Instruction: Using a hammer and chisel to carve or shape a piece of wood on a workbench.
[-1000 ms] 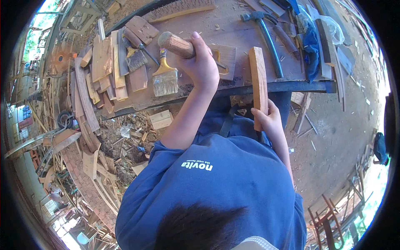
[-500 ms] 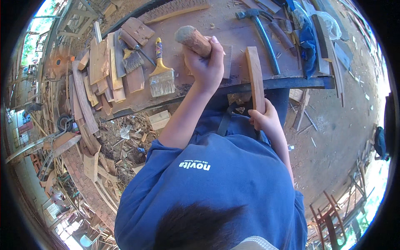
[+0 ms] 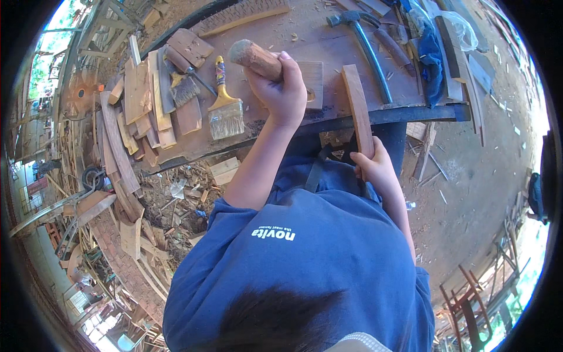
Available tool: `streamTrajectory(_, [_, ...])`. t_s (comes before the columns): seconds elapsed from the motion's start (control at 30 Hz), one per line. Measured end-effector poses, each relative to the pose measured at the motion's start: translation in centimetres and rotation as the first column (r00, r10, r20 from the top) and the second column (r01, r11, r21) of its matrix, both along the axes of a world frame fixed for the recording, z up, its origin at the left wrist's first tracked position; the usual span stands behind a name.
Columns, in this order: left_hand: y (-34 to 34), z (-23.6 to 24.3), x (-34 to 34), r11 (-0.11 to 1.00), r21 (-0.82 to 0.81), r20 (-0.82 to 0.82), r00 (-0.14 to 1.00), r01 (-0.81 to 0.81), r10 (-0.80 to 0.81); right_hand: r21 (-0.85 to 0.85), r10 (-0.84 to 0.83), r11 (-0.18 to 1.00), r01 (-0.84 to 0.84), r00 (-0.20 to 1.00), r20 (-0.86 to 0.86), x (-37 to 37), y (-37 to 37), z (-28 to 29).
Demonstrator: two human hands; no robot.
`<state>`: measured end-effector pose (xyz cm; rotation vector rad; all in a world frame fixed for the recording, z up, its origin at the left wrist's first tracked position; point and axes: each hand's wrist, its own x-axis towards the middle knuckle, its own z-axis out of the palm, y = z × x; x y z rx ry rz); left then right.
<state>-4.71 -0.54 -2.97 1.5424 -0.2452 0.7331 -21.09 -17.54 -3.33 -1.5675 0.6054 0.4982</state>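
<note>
My left hand [image 3: 280,94] is raised over the table, fingers wrapped round a thick wooden handle [image 3: 261,61] with a pale, worn butt end. What lies below my fist on that handle is hidden. Beneath it a flat wooden board [image 3: 314,76] lies on the table, and a rounded slot shows near its lower edge. My right hand [image 3: 375,163] is closed on the near end of a long, narrow wooden strip [image 3: 359,105]. That strip points away from me and crosses the table's front edge.
A wide paintbrush [image 3: 226,114] lies left of my left hand, beside stacked wood offcuts [image 3: 138,91] and a second brush [image 3: 185,88]. A claw hammer [image 3: 366,53] and blue cloth [image 3: 431,64] lie at the right of the table [image 3: 275,29]. Scraps litter the ground.
My left hand has shifted slightly left with the wooden handle, uncovering more of the slotted board beneath. My right hand keeps its hold on the strip, which has barely moved.
</note>
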Motion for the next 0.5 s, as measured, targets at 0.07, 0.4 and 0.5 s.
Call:
streamTrajectory(0.07, [-0.4, 0.0, -0.1, 1.000, -0.030, -0.011, 1.000, -0.006, 0.006, 0.006, -0.008, 1.000, 0.008, 1.000, -0.010, 0.2, 0.1, 0.3])
streamTrajectory(0.4, [-0.9, 0.1, -0.1, 0.999, -0.042, -0.030, 0.999, -0.033, 0.032, 0.017, 0.011, 1.000, -0.011, 1.000, 0.023, -0.1, -0.2, -0.9])
streamTrajectory(0.5, [-1.3, 0.4, 0.4, 0.990, -0.029, 0.001, 0.990, -0.139, 0.139, -0.007, 0.035, 0.999, -0.035, 0.999, 0.028, 0.3, 0.0, -0.3])
